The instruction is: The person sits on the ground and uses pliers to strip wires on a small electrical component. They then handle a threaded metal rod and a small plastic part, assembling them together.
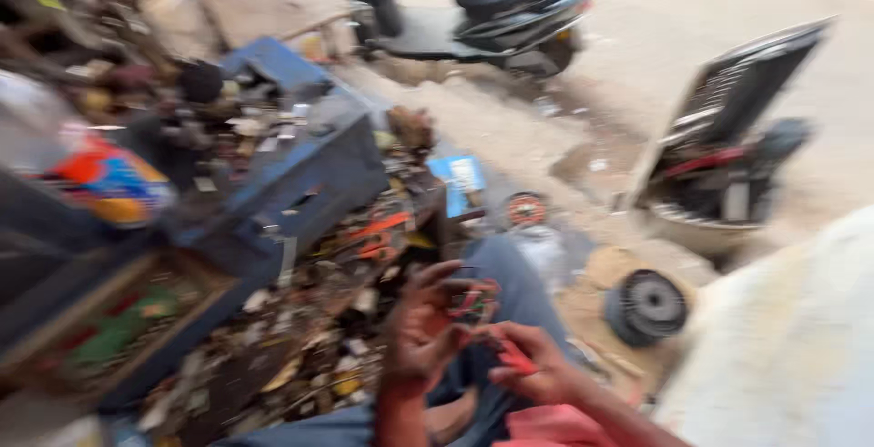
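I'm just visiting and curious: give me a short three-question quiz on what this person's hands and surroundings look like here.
1. True or false: the left hand is empty.
2. What colour is the small tool in the right hand?
3. The round black ribbed wheel on the ground lies: A) right of the hands, B) left of them, C) in the blue wooden box.

Key: 1. False, it holds a small reddish, blurred part. 2. Red. 3. A.

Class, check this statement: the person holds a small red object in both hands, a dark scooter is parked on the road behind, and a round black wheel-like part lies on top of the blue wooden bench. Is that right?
Not quite. In the head view, the round black part lies on the ground to the right of the hands, not on the blue bench. The rest holds: left hand and right hand hold a small red object, and the scooter stands behind.
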